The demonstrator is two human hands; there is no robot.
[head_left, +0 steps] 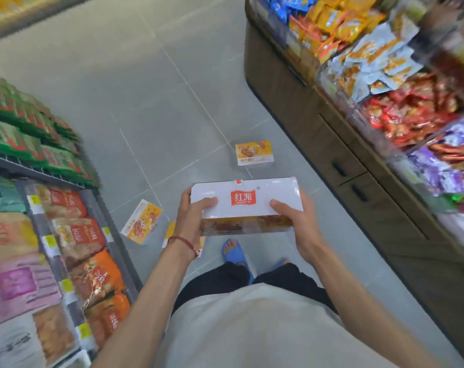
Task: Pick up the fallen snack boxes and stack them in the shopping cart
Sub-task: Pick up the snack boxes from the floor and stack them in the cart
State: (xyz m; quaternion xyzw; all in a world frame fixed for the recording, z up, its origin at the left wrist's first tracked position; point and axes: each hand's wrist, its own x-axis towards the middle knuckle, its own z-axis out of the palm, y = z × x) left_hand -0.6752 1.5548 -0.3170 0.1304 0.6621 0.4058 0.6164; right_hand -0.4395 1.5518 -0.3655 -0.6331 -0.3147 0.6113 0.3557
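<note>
Head | left grip, right grip grasp white box | far box, left box, half-hidden box on floor | cart unseen

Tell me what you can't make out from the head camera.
Shopping cart: outside the head view.
Nearest orange-and-white cardboard box on the floor: mostly hidden behind the left hand gripping the white red-logo cardboard box.
Red foil snack packets, right shelf: blurred, labels unreadable.

Grey tiled floor between stocked shelves and wooden display counter
</note>
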